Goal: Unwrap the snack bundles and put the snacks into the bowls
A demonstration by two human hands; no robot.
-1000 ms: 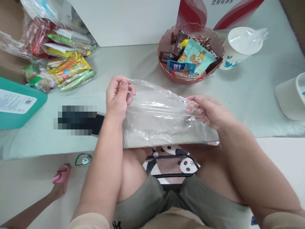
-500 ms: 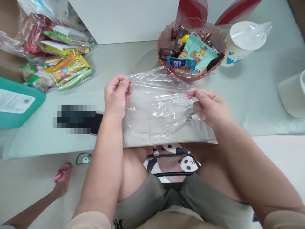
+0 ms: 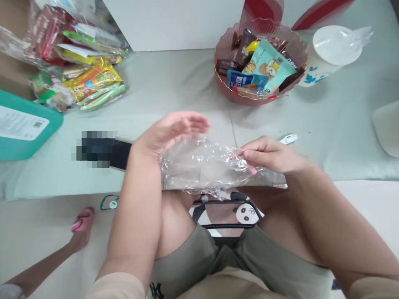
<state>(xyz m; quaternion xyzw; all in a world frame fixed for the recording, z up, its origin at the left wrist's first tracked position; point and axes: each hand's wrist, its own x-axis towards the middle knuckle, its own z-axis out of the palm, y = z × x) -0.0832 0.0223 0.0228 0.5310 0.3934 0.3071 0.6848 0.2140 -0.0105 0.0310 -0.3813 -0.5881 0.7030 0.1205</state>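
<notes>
A clear, crinkled plastic bag (image 3: 205, 164) lies across the front edge of the table between my hands, its lower part drooping over the edge. My left hand (image 3: 177, 131) is raised at the bag's upper left, fingers stretched out to the right and not gripping it. At the bag's right side, my right hand (image 3: 264, 155) pinches the film between thumb and fingers. Behind the hands stands a pink ribbed bowl (image 3: 229, 91) of wrapped snacks. A dark phone (image 3: 121, 153) rests beside my left wrist.
Packaged snacks (image 3: 93, 83) lie at the upper left, near a teal container (image 3: 46, 137). A patterned paper cup (image 3: 321, 72) and a white container (image 3: 388, 128) stand on the right. A small white object (image 3: 289, 138) lies beyond my right hand. Another person's foot (image 3: 83, 226) shows below.
My left hand has let go of the bag's top edge and opened, moving right. My right hand has come lower with the bag, which has sunk and crumpled toward the table edge.
</notes>
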